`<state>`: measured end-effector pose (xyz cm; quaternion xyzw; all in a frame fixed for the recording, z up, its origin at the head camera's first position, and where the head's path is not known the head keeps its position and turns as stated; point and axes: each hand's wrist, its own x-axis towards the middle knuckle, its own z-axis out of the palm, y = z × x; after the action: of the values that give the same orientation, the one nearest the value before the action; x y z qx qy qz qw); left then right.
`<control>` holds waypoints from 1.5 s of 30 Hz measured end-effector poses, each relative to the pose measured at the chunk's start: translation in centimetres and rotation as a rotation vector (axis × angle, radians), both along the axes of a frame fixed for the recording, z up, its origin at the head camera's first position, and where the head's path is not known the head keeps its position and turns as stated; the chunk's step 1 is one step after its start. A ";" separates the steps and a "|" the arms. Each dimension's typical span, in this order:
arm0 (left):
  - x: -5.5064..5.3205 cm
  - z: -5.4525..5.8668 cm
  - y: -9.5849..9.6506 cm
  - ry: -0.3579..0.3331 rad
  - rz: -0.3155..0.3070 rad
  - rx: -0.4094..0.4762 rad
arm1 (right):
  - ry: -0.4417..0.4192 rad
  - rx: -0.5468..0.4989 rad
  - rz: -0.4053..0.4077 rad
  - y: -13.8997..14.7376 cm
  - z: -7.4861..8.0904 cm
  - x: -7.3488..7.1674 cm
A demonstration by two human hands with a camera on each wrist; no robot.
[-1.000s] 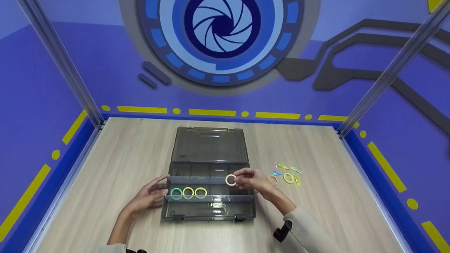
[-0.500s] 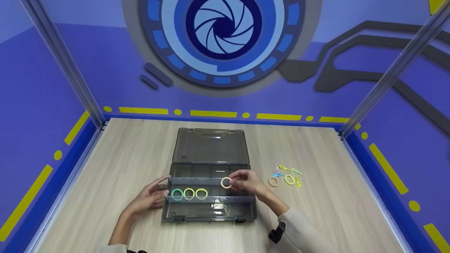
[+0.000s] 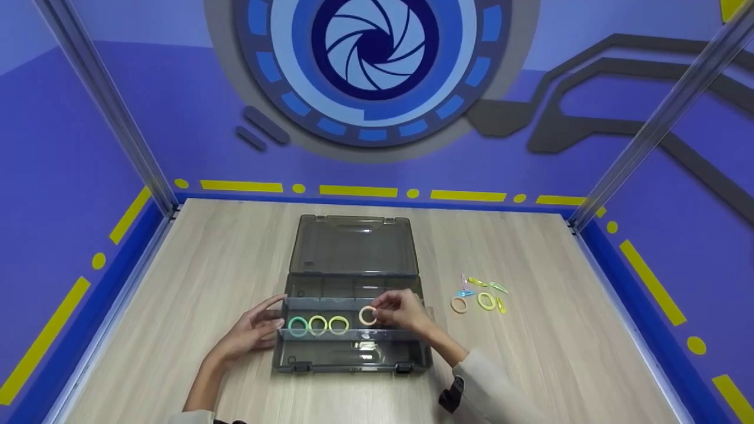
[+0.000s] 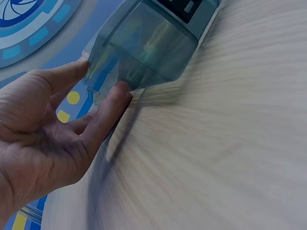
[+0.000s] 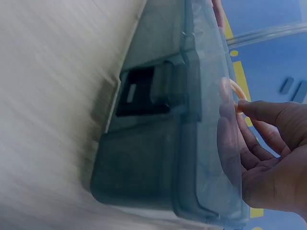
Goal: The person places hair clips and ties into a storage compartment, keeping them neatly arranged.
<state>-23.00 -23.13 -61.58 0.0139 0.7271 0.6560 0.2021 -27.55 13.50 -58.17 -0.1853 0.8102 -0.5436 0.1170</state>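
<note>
In the head view my right hand (image 3: 402,311) pinches a pale peach hair tie (image 3: 366,316) between thumb and fingertips, over the middle compartment of a smoky clear storage box (image 3: 353,371). The same hair tie (image 5: 236,88) shows behind the box wall in the right wrist view. A green hair tie (image 3: 297,325) and two yellow hair ties (image 3: 318,325) stand in a row in that compartment, left of the held one. My left hand (image 3: 252,330) rests its extended fingers against the box's left end; its fingers (image 4: 108,108) touch the box corner in the left wrist view.
The box lid (image 3: 354,244) lies folded back behind it. To the right on the wooden table (image 3: 530,365) lie a peach hair tie (image 3: 459,305), a yellow hair tie (image 3: 486,301) and several small hair clips (image 3: 477,282). Blue printed panels (image 3: 177,118) stand around the table.
My right hand has moved left and slightly toward me with the peach hair tie, lowering it nearer the row of hair ties. The left hand stays at the box's end.
</note>
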 end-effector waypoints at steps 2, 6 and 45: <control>0.1 0.0 0.0 0.004 -0.004 0.003 | 0.020 0.029 -0.007 -0.4 -0.2 0.3; 0.2 -0.1 0.0 0.008 -0.008 0.006 | 0.077 0.076 -0.010 -1.0 -0.6 0.7; 0.1 -0.1 -0.3 0.022 -0.020 0.006 | 0.121 0.087 0.034 0.3 0.0 0.5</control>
<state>-22.89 -23.45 -61.64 0.0289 0.7273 0.6558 0.2005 -27.05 13.79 -58.21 -0.2264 0.8353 -0.4938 0.0850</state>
